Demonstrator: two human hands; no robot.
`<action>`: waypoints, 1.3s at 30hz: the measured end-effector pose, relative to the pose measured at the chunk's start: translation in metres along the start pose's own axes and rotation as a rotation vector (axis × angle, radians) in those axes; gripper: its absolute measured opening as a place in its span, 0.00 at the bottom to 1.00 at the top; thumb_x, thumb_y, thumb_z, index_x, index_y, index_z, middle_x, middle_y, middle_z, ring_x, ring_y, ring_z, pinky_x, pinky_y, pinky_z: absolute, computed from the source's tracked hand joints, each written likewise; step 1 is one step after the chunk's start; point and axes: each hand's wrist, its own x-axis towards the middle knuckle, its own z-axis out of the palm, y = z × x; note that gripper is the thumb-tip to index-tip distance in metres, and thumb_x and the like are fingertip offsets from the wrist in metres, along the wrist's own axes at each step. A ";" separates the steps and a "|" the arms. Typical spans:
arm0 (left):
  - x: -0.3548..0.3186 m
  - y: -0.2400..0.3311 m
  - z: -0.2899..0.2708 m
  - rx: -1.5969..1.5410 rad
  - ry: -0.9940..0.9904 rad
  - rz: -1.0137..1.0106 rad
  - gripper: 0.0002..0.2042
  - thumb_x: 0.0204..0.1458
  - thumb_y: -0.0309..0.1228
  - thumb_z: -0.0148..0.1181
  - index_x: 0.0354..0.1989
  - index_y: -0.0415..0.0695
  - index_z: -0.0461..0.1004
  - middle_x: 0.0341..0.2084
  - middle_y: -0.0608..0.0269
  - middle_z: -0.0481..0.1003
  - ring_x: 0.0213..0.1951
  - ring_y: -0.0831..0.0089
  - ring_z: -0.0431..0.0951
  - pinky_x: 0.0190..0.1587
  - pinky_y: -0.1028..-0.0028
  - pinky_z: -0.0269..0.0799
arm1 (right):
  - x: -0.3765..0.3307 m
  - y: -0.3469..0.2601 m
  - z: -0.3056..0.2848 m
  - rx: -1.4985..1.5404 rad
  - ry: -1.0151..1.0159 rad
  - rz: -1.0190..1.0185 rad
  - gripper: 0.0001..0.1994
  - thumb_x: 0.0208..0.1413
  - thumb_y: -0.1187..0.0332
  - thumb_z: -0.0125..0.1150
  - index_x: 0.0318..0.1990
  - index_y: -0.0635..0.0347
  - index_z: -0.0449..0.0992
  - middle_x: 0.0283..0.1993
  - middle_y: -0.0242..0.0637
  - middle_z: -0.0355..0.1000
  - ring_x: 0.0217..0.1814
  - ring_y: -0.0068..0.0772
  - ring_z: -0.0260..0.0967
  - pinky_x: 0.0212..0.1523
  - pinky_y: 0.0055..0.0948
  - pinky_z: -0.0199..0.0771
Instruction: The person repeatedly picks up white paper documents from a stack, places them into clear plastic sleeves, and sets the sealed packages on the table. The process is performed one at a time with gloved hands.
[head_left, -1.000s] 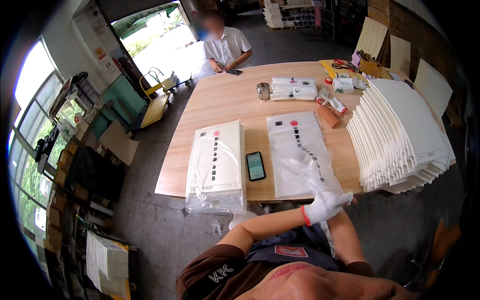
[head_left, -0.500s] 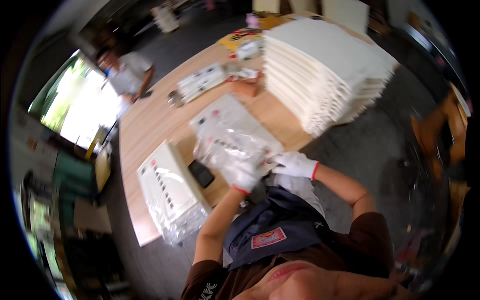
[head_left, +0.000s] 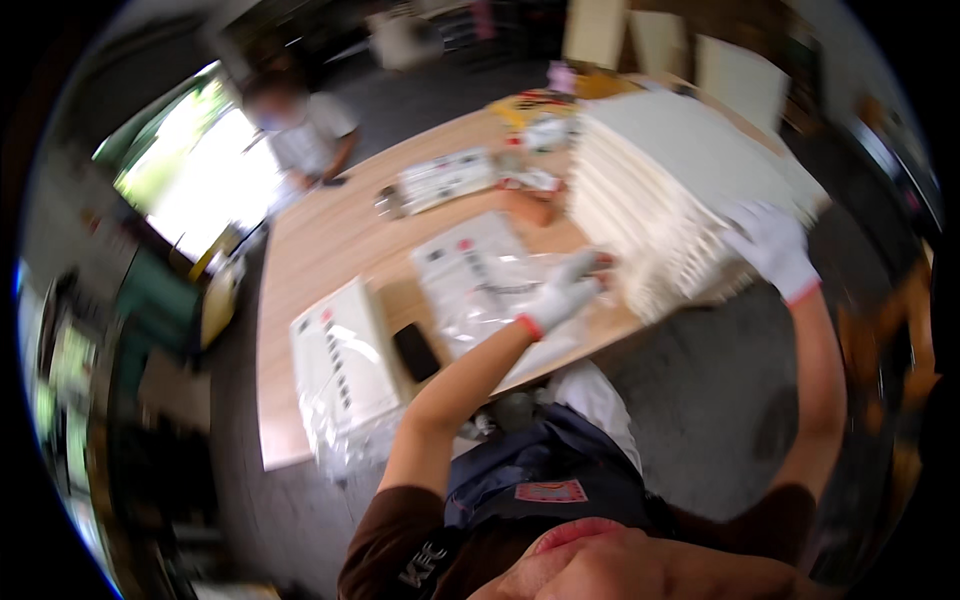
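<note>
The fingers of the left hand (head_left: 568, 292) are extended and loosely parted above the clear bag (head_left: 462, 262); whether anything is held by them cannot be told through the blur. The fingers of the right hand (head_left: 772, 244) are laid at the near right corner of the white stack (head_left: 690, 150), partly stretched; whether a sheet is pinched cannot be told. Both hands are covered by white gloves with red cuffs.

The bag is spread flat on the table (head_left: 325, 240), left of the stack. To its left a dark phone (head_left: 416, 352) is set down, just beside a wrapped packet (head_left: 345, 350). Beyond the bag, an orange roll (head_left: 530, 207), a white bundle (head_left: 446, 178) and a cup (head_left: 388, 203) are placed. At the far left edge a person in white (head_left: 318, 135) is seen.
</note>
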 end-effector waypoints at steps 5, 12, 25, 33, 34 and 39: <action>0.062 0.058 0.044 -0.404 -0.126 -0.177 0.24 0.56 0.36 0.55 0.60 0.40 0.63 0.52 0.56 0.71 0.37 0.72 0.75 0.42 0.71 0.74 | 0.008 0.021 -0.008 -0.301 0.233 -0.123 0.03 0.55 0.68 0.54 0.34 0.53 0.72 0.30 0.34 0.70 0.32 0.40 0.69 0.34 0.37 0.68; 0.054 0.075 0.008 -0.562 0.279 -0.531 0.13 0.49 0.32 0.58 0.40 0.39 0.71 0.34 0.56 0.73 0.32 0.67 0.74 0.32 0.65 0.73 | 0.015 -0.141 -0.053 0.155 0.206 -0.290 0.19 0.53 0.56 0.58 0.48 0.55 0.73 0.35 0.38 0.72 0.35 0.43 0.68 0.36 0.41 0.67; -0.039 0.165 -0.028 0.886 0.011 -0.284 0.36 0.43 0.35 0.58 0.64 0.39 0.55 0.51 0.35 0.68 0.42 0.47 0.77 0.46 0.60 0.73 | 0.009 -0.171 0.065 1.466 0.200 0.457 0.31 0.58 0.57 0.58 0.63 0.67 0.58 0.62 0.42 0.59 0.66 0.34 0.53 0.66 0.33 0.52; -0.079 0.110 0.001 0.568 -0.086 -0.327 0.43 0.45 0.37 0.62 0.69 0.42 0.45 0.56 0.38 0.63 0.55 0.48 0.69 0.61 0.67 0.61 | -0.008 -0.184 0.130 0.959 0.275 0.626 0.15 0.58 0.59 0.60 0.41 0.64 0.77 0.37 0.47 0.77 0.38 0.39 0.75 0.39 0.36 0.71; -0.089 0.076 -0.016 0.144 0.047 -0.316 0.37 0.48 0.31 0.58 0.68 0.43 0.50 0.51 0.47 0.67 0.46 0.59 0.73 0.51 0.68 0.68 | -0.010 -0.186 0.115 0.903 0.167 0.617 0.15 0.58 0.59 0.60 0.39 0.64 0.77 0.35 0.46 0.76 0.36 0.43 0.74 0.37 0.37 0.71; -0.120 0.010 -0.111 -0.789 0.470 -0.227 0.26 0.62 0.44 0.44 0.67 0.50 0.56 0.65 0.65 0.60 0.19 0.80 0.62 0.26 0.81 0.68 | -0.009 -0.174 0.059 0.665 -0.044 0.101 0.11 0.52 0.61 0.62 0.34 0.61 0.76 0.32 0.41 0.72 0.30 0.41 0.71 0.28 0.37 0.70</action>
